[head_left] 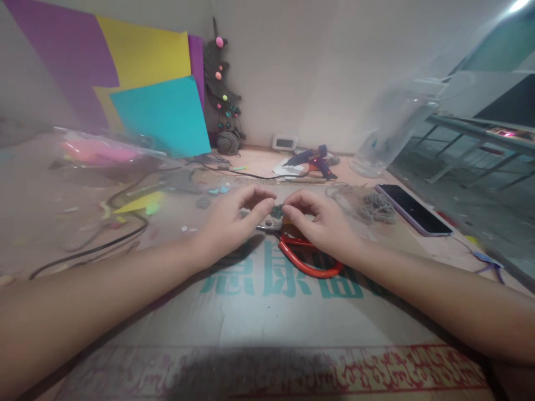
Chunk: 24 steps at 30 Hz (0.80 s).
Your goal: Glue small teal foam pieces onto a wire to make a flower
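Note:
My left hand (pixel 240 217) is curled, its thumb and forefinger tips close together. Facing it, my right hand (pixel 320 220) pinches at the edge of a small dark green piece (pixel 277 211). That piece lies between the fingertips of both hands, too small and blurred to name. Whether the left fingertips grip anything is hard to see. Below the hands is a small white object (pixel 272 224) with dark spots, partly covered by the fingers. Scissors with red handles (pixel 311 272) lie under my right hand, their blades mostly hidden.
Printed cardboard (pixel 267 317) covers the tabletop. A glue gun (pixel 311 159) and a small white display (pixel 285 142) stand by the wall. To the right are grey yarn (pixel 378 208), a phone (pixel 412 210) and a clear jug (pixel 380 131). A black cable (pixel 100 245) winds at left.

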Tool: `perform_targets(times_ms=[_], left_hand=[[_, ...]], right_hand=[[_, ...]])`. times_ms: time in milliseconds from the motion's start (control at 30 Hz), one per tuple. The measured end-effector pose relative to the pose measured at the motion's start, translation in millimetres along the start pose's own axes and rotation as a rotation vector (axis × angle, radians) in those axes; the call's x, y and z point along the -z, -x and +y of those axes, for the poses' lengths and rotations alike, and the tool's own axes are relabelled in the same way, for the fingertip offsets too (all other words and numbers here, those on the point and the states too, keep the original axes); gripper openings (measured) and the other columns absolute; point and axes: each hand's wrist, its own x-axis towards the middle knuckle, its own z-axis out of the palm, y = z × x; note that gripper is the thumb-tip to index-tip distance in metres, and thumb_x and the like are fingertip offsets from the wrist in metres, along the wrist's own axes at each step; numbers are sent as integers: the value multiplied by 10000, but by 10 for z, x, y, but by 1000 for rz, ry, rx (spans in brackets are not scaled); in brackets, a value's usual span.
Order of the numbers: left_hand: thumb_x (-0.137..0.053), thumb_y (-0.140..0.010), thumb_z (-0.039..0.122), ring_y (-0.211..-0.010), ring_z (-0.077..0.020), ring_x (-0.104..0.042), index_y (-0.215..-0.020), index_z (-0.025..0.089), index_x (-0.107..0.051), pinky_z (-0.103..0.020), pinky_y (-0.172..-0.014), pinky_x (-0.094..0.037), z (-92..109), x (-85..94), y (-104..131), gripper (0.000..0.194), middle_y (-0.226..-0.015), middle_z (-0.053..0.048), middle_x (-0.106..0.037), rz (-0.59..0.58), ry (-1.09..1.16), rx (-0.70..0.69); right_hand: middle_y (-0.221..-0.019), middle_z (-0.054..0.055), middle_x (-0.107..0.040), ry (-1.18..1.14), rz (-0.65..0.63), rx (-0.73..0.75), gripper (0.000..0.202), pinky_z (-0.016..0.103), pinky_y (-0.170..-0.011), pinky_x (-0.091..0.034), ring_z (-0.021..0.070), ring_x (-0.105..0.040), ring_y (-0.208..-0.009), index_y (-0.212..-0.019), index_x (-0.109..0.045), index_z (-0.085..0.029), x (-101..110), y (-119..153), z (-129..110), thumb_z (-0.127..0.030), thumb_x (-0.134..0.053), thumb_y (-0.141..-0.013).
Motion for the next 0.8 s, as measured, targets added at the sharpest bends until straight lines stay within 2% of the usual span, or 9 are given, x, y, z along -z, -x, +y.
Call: perform_targets(times_ms=[167,300,500,667,800], left_hand=[[-462,-970,344,-701,-143,-529,-745,180,-539,-282,-669,-396,-45,10,-14,289,-715,16,-541,73,-75,11],[-374,-1001,364,-650,-146,-481,-649,190,-469,-295,-634,-349,-44,23,-28,404,-640,21,-476,30,-133,0],[-448,-983,412,-755,-164,-570,-777,183,-595,-288,-702,-400,-73,25,-49,342,-759,3,-612,14,-82,25],[-607,-892,351,-743,-157,-578,-762,183,-565,-275,-691,-432,-72,29,-63,216,-760,7,-610,53,9,67],[-679,-835,369,-736,-155,-574,-764,186,-568,-263,-676,-438,-55,21,-74,225,-757,6,-622,83,0,101]], right_hand=[[-734,3,-681,-34,-13,-11,110,218,-599,-465,115,-618,-656,-828,-618,-174,-4,4,23,-239,-576,-906],[-712,-1,-665,-125,-37,-74,135,223,-586,-467,115,-611,-629,-849,-598,-177,-9,7,47,-276,-555,-929],[-696,-6,-656,-138,-45,-83,145,220,-571,-443,108,-594,-620,-838,-590,-181,-9,-10,43,-277,-546,-936],[-691,-10,-657,-132,-39,-93,139,226,-560,-436,106,-581,-600,-848,-594,-183,-10,-4,50,-278,-548,-937],[-701,-3,-667,-136,-28,-103,149,230,-567,-443,112,-593,-612,-854,-596,-181,-8,1,51,-295,-547,-936]])
